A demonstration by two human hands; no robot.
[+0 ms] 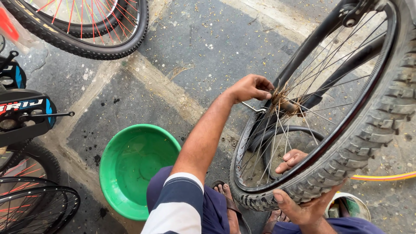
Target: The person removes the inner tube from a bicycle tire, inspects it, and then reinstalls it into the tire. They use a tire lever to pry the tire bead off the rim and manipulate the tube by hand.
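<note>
A bicycle wheel with a knobby black tyre stands upright in front of me, still in its black frame. My left hand reaches to the rusty hub, fingers pinched closed on the end of the axle. A thin metal piece sticks out just below that hand. My right hand grips the tyre at its lowest part, thumb on the tread, fingertips showing through the spokes.
A green plastic basin sits on the stained concrete by my left knee. Other bicycle wheels stand at top left and bottom left. A yellow hose and a small white tub lie at the right.
</note>
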